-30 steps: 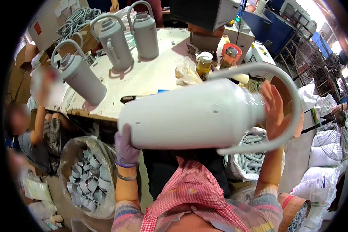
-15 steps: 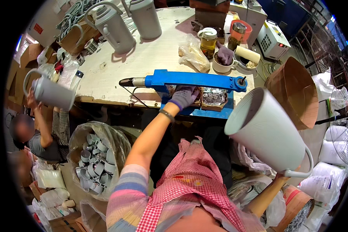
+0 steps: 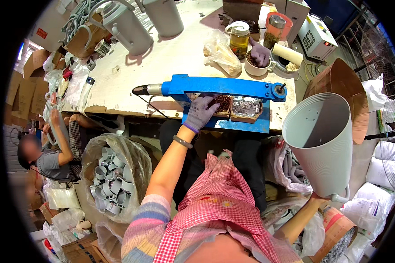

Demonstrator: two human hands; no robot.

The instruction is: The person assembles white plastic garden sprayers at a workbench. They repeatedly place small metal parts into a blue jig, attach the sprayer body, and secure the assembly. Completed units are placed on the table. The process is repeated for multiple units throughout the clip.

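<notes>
My left hand (image 3: 200,112), in a grey-purple glove, is under the arm of a blue bench press (image 3: 224,87). Its bent fingertips touch small brown metal parts (image 3: 222,103) in a box; whatever is pinched is too small to make out. Beside these, a second box holds silvery washer-like pieces (image 3: 246,108). My bare right hand (image 3: 317,199) grips a large grey plastic jug shell (image 3: 324,162) from below, near its handle; the jug hides most of the fingers. Its wide mouth faces up, and small holes show in the inner wall.
Grey lidded jugs (image 3: 126,31) stand on the white table (image 3: 158,57). Tea jars (image 3: 239,40) and a cup with a glove (image 3: 255,66) sit farther right. A bag of grey cup-shaped parts (image 3: 112,184) is at left, near a seated person (image 3: 50,162). A carton (image 3: 338,81) stands at right.
The jug shell has moved right and swung more upright, its mouth showing more. My left hand has drawn slightly back and left. The other person has lowered a grey jug.
</notes>
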